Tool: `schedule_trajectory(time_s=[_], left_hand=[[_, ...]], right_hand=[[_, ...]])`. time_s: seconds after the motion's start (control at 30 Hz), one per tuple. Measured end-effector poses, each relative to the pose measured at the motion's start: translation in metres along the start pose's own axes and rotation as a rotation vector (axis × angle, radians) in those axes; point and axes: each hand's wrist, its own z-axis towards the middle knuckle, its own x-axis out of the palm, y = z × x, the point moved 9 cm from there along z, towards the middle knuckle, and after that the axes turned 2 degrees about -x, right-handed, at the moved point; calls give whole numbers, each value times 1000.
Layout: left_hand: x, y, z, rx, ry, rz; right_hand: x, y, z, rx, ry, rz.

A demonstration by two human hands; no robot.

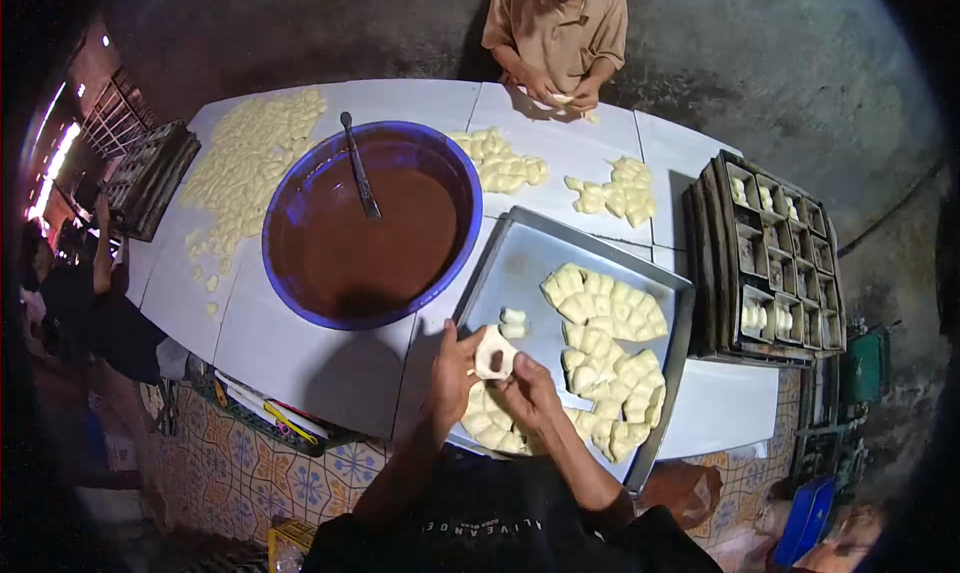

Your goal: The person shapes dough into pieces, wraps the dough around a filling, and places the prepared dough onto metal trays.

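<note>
Between my hands is a flattened piece of pale dough [488, 341] with a dab of brown filling in its middle. My left hand [453, 373] has its fingers around the left side of the dough. With thumb and fingers, my right hand [532, 395] grips the right edge. Both are above a metal tray [512, 258] holding several cut dough pieces [612, 308]. A small shaped dough piece [513, 323] lies in it just beyond my hands. Left of the tray stands a blue basin [277, 273] of brown filling [365, 248], a spoon [360, 173] leaning in it.
Across the white table [270, 358], a person's hands [565, 95] work a dough piece. Dough pieces [250, 153] spread at the far left; smaller groups lie behind the tray. Stacked compartment moulds [770, 258], some with dough, stand right. Another mould stack [150, 178] sits far left.
</note>
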Motion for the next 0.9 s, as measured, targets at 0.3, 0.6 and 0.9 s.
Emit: schedule_trajectory(time_s=[0.3, 0.6, 0.9], left_hand=[[-4, 25, -15, 372, -61, 534], [-8, 35, -19, 273, -116, 439], [-5, 24, -18, 482, 0, 501]], right_hand=[[52, 54, -61, -793, 153, -1329], [59, 63, -75, -766, 192, -1270], [26, 45, -34, -154, 143, -1118]])
